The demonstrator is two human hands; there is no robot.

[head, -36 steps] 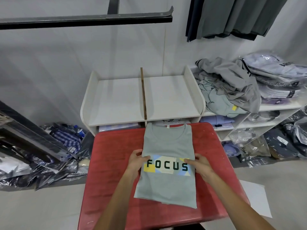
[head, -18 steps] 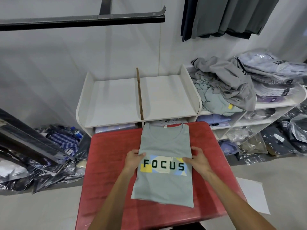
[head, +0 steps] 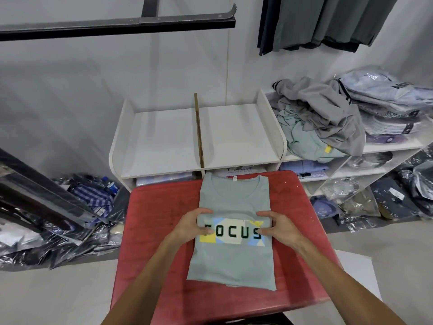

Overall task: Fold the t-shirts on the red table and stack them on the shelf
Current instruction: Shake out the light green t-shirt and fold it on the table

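A grey-green t-shirt (head: 230,259) printed "FOCUS" lies on the red table (head: 152,221), its sides folded in to a narrow strip with the collar toward the shelf. My left hand (head: 191,226) pinches the shirt's left edge at the print, thumb over the first letter. At the right edge of the print my right hand (head: 276,227) pinches the shirt in the same way. Behind the table stands the white shelf (head: 164,141), its top split in two bays by a brown divider (head: 199,130).
A heap of loose grey and green garments (head: 323,123) lies on the shelf unit to the right, beside bagged shirts (head: 393,99). Plastic-wrapped clothes (head: 77,214) cover the floor at left and right. A black rail (head: 117,25) crosses overhead. Dark clothes (head: 323,22) hang top right.
Both hands have closed their fingers and thumbs onto the shirt's side edges at the print; before, they lay flatter beside it. The shirt has not shifted on the table.
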